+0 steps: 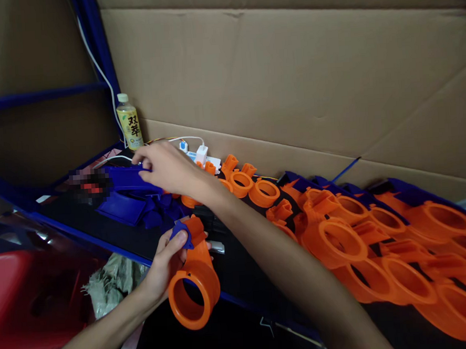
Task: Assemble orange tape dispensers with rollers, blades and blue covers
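Note:
My left hand [168,260] is closed around an orange tape dispenser [203,274], an open plastic ring with a narrower arm. A small blue plastic piece [182,234] sits at the top of that arm, under my left thumb. Farther away, my right hand [165,165] hovers over or beside a heap of blue plastic parts [128,204], thumb and fingertips apart. Nothing shows between those fingers. The heap holds flat, long pieces and small, lumpy ones. My right forearm hides part of the table behind it.
Many orange ring bodies [337,242] crowd the right side of the black table [242,268], some with blue parts. A bottle [130,123] stands at the back corner near a white plug [202,154]. Cardboard [290,71] walls the back. A red bin [24,308] stands lower left.

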A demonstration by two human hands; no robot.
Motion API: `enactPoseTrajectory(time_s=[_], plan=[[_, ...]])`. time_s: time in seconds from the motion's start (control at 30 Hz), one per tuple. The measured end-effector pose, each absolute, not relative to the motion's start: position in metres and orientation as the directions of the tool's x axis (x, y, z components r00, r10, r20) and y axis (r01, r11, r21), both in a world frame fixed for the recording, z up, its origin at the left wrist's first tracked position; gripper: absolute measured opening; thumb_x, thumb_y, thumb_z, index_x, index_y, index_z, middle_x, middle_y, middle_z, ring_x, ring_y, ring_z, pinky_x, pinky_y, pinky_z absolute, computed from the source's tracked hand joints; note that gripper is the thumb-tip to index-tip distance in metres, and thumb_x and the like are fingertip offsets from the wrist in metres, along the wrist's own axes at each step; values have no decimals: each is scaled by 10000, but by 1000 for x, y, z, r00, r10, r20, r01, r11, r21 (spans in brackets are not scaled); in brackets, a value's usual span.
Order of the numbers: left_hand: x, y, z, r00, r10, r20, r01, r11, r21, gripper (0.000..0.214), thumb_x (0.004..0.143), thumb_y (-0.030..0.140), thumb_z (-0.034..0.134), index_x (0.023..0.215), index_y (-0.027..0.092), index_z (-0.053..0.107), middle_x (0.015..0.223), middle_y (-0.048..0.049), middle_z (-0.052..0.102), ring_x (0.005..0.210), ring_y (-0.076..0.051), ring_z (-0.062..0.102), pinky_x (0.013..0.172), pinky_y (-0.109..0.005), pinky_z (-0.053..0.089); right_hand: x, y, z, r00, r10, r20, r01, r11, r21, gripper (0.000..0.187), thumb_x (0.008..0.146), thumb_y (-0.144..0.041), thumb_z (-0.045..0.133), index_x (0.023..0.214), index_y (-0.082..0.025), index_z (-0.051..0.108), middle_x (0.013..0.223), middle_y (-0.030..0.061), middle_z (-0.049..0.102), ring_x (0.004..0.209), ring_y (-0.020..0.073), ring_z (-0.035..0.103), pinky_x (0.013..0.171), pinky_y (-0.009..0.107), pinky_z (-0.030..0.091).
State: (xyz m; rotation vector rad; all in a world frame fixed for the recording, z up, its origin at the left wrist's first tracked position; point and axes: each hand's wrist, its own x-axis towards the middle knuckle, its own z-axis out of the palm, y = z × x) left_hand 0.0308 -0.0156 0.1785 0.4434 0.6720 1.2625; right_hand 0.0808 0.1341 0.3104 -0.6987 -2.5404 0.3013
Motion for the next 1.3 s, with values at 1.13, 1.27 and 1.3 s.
enactPoseTrajectory(time_s=[1.13, 1.27, 1.3], plan=[[34, -24, 168, 56, 986, -154, -670, 152, 727, 590, 773, 297, 851, 1318, 267, 624, 1274, -68, 694, 1128, -259, 678, 981, -389, 558, 222, -36, 210, -252, 902, 351, 406, 428, -807, 296, 929, -281, 693, 1209, -323, 609, 1346, 28, 600, 1245, 198, 589, 1064, 354, 454], [34, -31, 173, 49, 989, -138, -630, 138, 764, 594, 722, 270, 884, 1271, 243, 659, 1191, -67, 713, 1070, -246, 682, 946, -350, 557, 223, -40, 215, -247, 911, 330, 368, 403, -838, 303, 909, -280, 714, 1193, -330, 618, 1319, 17, 615, 1229, 202, 589, 1049, 341, 436], [34, -32, 174, 41, 988, -151, -620, 144, 772, 616, 709, 255, 891, 1278, 250, 654, 1185, -64, 714, 1056, -242, 684, 929, -342, 560, 224, -41, 216, -251, 913, 322, 345, 395, -851, 302, 900, -284, 725, 1181, -327, 623, 1315, 16, 616, 1226, 205, 588, 1044, 337, 432]])
